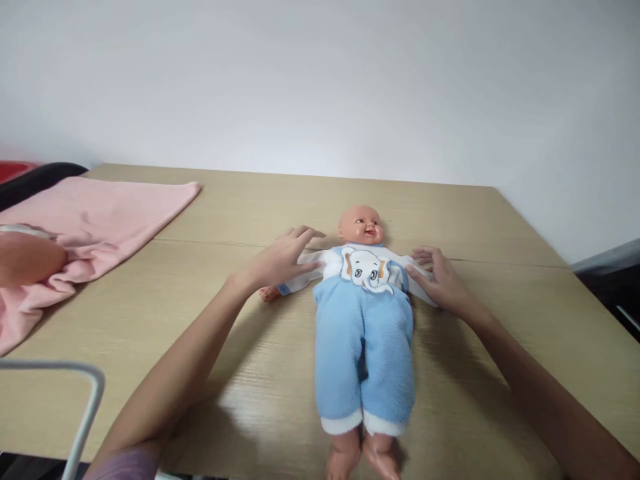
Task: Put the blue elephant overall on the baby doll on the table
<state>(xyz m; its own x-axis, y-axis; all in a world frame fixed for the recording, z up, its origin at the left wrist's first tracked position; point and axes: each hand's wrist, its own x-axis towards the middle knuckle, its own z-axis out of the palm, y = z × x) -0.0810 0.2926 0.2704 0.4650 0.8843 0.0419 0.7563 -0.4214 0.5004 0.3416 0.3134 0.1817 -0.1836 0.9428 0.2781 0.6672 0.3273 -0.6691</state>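
Ideally, my touch is light and even, the baby doll [363, 313] lying between my loosely spread left hand [281, 259] and right hand [443, 280].

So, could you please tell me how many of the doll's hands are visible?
1: the doll's hand, at a blue cuff near the person's left hand. The other is likely hidden by the person's right hand.

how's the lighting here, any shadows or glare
Head view: soft shadows on the table beside the left forearm and right forearm; head view: pale sheen on the table beside the doll; head view: wall brightest around its middle.
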